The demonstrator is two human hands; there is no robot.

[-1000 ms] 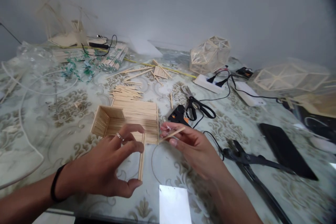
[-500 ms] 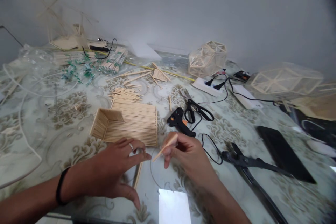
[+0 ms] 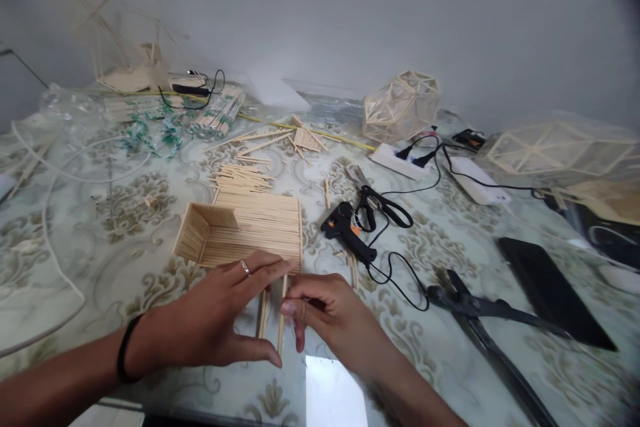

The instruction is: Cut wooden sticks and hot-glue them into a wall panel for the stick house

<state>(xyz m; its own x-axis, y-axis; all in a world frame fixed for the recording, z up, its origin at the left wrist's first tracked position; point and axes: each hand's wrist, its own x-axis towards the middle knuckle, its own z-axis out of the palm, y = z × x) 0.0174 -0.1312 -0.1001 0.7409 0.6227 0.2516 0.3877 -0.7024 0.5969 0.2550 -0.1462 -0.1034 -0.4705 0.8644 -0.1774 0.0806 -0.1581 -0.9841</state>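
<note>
Apparently silver ring (image 3: 245,268) on left hand (image 3: 220,315), thin black wristband (image 3: 125,350), bare forearms (image 3: 65,375)

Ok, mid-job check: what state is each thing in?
Right hand: pinching a stick
Left hand: thumb and fingers spread, contact with that stick unclear
Stick-built structure: walls standing at its left end
Glue gun: lying on its side
Scissors: handles apart
Pliers: handles spread
Power strip: two black plugs in
Black slab: lying flat, face dark
</note>
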